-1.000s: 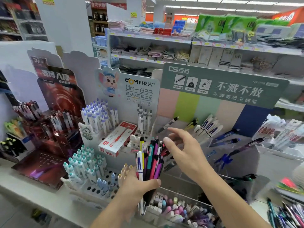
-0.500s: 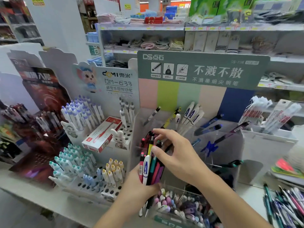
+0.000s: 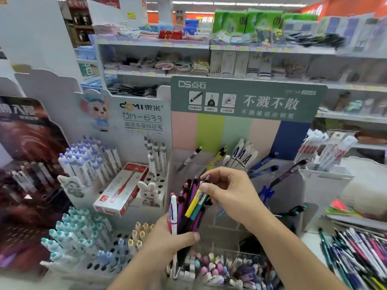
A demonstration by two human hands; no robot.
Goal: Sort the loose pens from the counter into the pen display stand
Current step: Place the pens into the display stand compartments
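My left hand [image 3: 167,239] grips a bundle of pens [image 3: 188,208], white, pink, purple, yellow and teal, held upright in front of the display. My right hand [image 3: 228,193] is just above it, thumb and fingers pinching the top of one pen in the bundle. Behind them stands the clear pen display stand [image 3: 278,185] with a green header and pastel stripes; a few pens lean in its compartments, among them white ones [image 3: 240,153] and a yellow one [image 3: 215,158]. Loose pens [image 3: 360,254] lie heaped on the counter at the lower right.
A white stand [image 3: 90,243] of teal-capped and purple-capped pens is on the left, with a red pen box [image 3: 121,189] lying on it. A dark red display [image 3: 27,164] is at far left. A clear bin of erasers [image 3: 226,268] sits below my hands. Shop shelves fill the background.
My right hand came back from the stand to the bundle and now pinches a pen at its top. The left hand keeps its hold on the bundle.
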